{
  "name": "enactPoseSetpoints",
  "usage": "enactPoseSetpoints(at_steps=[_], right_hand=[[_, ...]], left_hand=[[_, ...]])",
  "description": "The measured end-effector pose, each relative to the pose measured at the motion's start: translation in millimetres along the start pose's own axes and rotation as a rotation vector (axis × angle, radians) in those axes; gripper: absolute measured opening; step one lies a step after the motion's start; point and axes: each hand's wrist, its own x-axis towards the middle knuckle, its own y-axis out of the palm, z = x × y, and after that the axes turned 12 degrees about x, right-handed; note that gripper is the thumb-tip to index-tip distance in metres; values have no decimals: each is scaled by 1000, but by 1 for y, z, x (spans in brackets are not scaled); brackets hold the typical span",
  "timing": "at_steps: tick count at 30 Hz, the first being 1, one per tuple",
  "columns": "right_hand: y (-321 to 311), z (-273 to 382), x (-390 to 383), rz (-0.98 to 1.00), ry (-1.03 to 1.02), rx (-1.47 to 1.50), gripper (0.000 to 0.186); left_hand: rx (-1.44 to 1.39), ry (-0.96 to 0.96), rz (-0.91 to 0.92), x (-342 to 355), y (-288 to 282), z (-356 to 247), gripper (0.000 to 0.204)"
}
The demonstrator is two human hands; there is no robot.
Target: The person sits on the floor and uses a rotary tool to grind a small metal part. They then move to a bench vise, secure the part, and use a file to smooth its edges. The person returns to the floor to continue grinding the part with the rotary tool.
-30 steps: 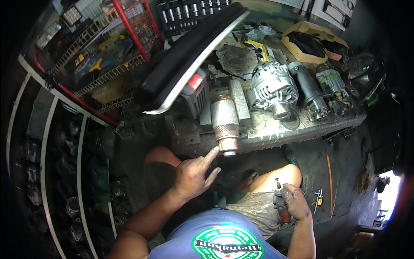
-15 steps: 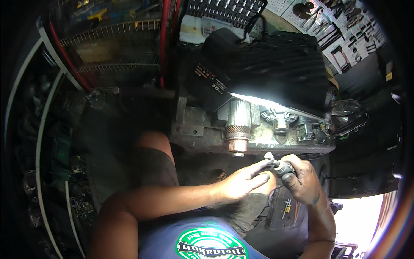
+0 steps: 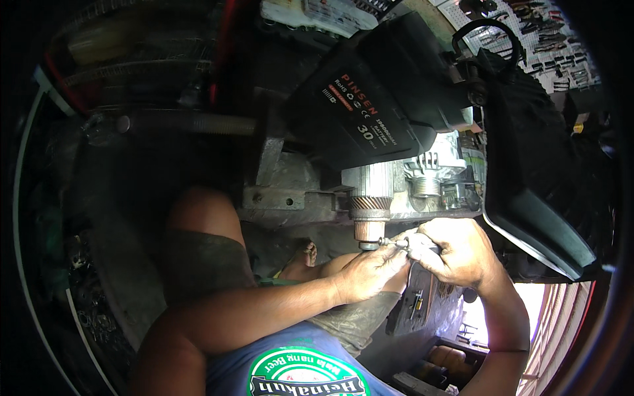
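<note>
In front of the bench my two hands meet beside the lower end of an armature (image 3: 370,206), a ribbed steel cylinder with copper windings and a copper-coloured commutator (image 3: 368,230). My right hand (image 3: 462,249) is closed around a small round metal tool, mostly hidden by the fingers. A thin metal shaft (image 3: 400,243) shows between the hands. My left hand (image 3: 364,274) pinches the tip end of that tool with thumb and fingers, close to the commutator's end. Whether the tip touches the armature I cannot tell.
A black battery housing (image 3: 370,99) overhangs the armature, with a tilted black lamp panel (image 3: 535,211) at right. An alternator (image 3: 432,170) sits behind on the bench. Pegboard tools (image 3: 551,39) hang far right. A yellow-handled tool (image 3: 418,301) lies low on a dark board.
Both hands have moved slightly left with the tool, from apart from the armature to beside its end. My left fingers have closed at the tip. The lamp now appears turned to the right.
</note>
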Motion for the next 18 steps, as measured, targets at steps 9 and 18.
enactPoseSetpoints(at_steps=[9, 18], right_hand=[[-6, 7, 19, 106, 128, 9, 17], [-9, 6, 21, 157, 134, -71, 23]], left_hand=[[-42, 176, 1, -1, -2, -2, 51], [488, 700, -350, 5, 6, 21, 39]])
